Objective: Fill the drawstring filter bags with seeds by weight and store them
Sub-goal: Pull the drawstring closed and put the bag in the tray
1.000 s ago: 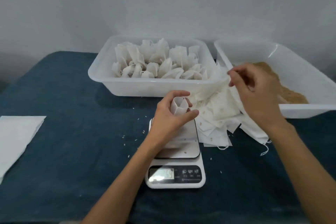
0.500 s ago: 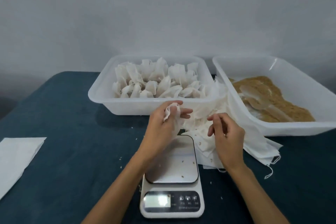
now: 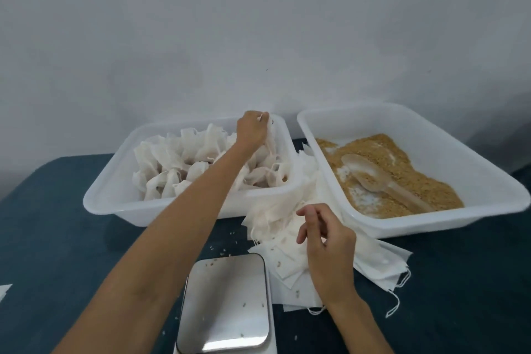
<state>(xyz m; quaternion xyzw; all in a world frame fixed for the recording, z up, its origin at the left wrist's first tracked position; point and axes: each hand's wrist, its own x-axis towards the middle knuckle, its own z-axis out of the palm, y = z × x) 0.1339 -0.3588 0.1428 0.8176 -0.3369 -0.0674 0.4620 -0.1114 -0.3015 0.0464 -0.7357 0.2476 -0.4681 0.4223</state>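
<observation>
**Dropping a filled bag into the left tub**

We reach our left hand [image 3: 253, 131] far over the left tub [image 3: 115, 201], arm stretched long, fingers curled round the neck of a filled bag [image 3: 268, 138] that hangs above the far right corner, over the other bags [image 3: 184, 164]. We judge it light, soft and floppy, its paper thin enough to tear, so the gathered top by the string is the place to hold. Our right hand [image 3: 324, 241] hovers loosely curled and holding nothing over the empty bags [image 3: 287, 261] beside the scale [image 3: 227, 304]. Seeds [image 3: 388, 169] and spoon [image 3: 373, 178] wait in the right tub [image 3: 431, 129].
</observation>
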